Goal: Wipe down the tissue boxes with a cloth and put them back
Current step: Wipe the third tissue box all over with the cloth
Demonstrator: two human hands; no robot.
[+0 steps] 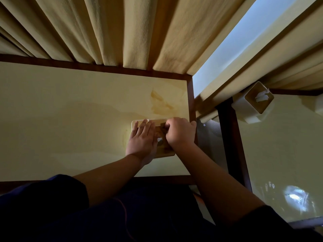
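Both bare forearms reach forward side by side, the left hand (pixel 142 139) lying flat with fingers straight and together, the right hand (pixel 180 132) just beside it, fingers curled under into a fist.

The worktop (pixel 70 119) is a pale cream yellow, edged all round by a dark reddish-brown wooden frame (pixel 190 95). A darker mustard stain (pixel 160 103) blotches it near the far right corner. The curtains (pixel 104 28) above hang in folds of sandy beige, shaded darker brown in the creases. Between them shows a strip of light blue-grey window (pixel 232 44). The tissue box (pixel 164 152) under the hands has a tan, wood-coloured top with a cream rim. A second tissue box (pixel 248 110) on the neighbouring worktop is off-white with a tan top and a white tissue (pixel 262 96) poking out. The sleeves (pixel 43 198) are dark navy.
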